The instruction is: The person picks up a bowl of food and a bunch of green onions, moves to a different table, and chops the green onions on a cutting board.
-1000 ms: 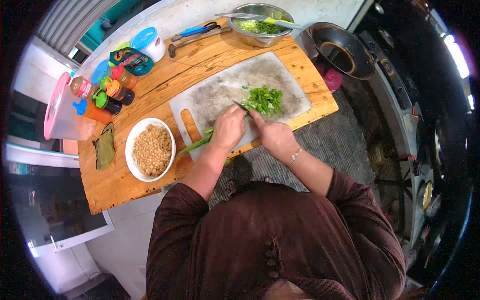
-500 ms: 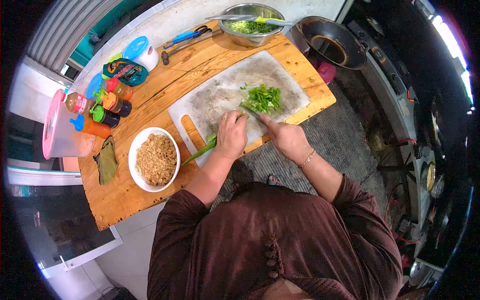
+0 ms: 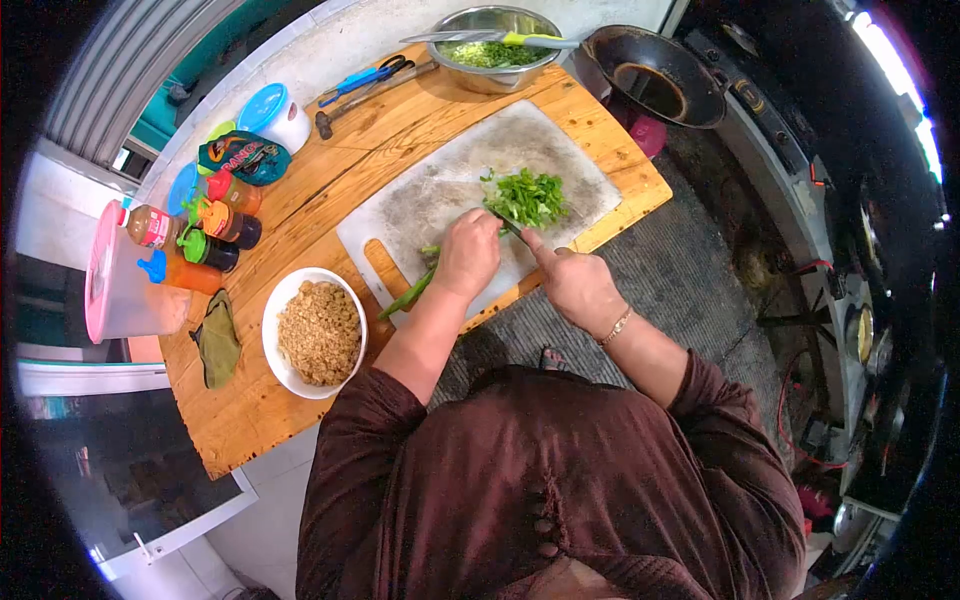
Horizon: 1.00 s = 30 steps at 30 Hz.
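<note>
Green stalks (image 3: pixel 408 294) chopped at the near edge of the cutting board (image 3: pixel 430 195).
Stalks were pinned under the clenched left hand (image 3: pixel 468 255); the knife (image 3: pixel 508 225) was gripped in the right hand (image 3: pixel 575 285), chopped greens (image 3: pixel 527 197) heaped beyond. Fingertips judged best tucked for the next cut.

The worktop (image 3: pixel 300 190) is bare plank wood, orange-brown, grainy and matt. The cutting board (image 3: pixel 430 190) on it looks like pale plastic, scuffed and stained grey. The bowl (image 3: pixel 490 82) at the far edge is shiny metal, and the wok (image 3: pixel 695 100) past the right corner is dull black. The white dish (image 3: pixel 270 335) is glossy. The green stalks (image 3: pixel 408 294) look smooth. The sleeve (image 3: pixel 370 420) is soft ribbed cloth.
</note>
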Motion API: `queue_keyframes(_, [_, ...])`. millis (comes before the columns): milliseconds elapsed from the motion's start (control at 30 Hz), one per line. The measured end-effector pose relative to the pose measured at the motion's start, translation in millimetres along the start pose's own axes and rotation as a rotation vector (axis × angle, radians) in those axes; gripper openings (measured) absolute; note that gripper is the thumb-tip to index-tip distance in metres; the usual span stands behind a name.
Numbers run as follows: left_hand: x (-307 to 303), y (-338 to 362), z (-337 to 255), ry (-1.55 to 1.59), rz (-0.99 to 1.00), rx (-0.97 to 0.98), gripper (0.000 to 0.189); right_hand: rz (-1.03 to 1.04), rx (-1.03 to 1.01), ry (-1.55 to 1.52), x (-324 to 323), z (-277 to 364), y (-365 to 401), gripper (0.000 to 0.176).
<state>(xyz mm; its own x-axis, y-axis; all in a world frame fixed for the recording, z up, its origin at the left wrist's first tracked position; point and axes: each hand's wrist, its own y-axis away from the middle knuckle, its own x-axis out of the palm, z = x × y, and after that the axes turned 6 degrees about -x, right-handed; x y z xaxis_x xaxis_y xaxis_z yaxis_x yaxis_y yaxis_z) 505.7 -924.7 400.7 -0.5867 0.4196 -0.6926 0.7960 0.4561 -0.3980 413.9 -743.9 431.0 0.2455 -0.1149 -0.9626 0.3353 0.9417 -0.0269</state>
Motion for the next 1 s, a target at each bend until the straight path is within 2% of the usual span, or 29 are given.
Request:
queue_keyframes(133, [5.9, 1.3, 3.4, -0.044, -0.055, 0.034, 0.008, -0.021, 0.016, -0.075, 16.6, -0.6, -25.8, 0.063])
queue_keyframes(300, [10.4, 11.0, 0.7, -0.175, -0.165, 0.088, 0.009, 0.025, 0.029, -0.022, -3.8, 16.0, -17.6, 0.065])
queue_keyframes(367, [8.9, 12.4, 0.5, -0.185, -0.16, 0.083, 0.011, 0.003, 0.031, -0.048, -8.3, 15.3, -0.8, 0.065])
queue_keyframes(467, [5.6, 15.0, -3.1, -0.178, -0.157, 0.103, 0.013, 0.132, 0.071, 0.031, -10.8, 5.2, 9.3, 0.065])
queue_keyframes(567, [7.2, 20.1, 4.5, -0.105, -0.136, 0.086, 0.016, 0.007, 0.027, -0.002, 0.9, -8.2, 0.3, 0.065])
queue_keyframes(800, [7.4, 16.5, 12.4, -0.013, -0.168, 0.066, 0.014, 0.026, 0.042, 0.021, -14.3, 13.4, 6.2, 0.069])
queue_keyframes(1000, [5.0, 15.4, 8.3, -0.072, -0.092, 0.092, 0.015, 0.024, 0.054, -0.001, 1.7, 20.7, -6.2, 0.067])
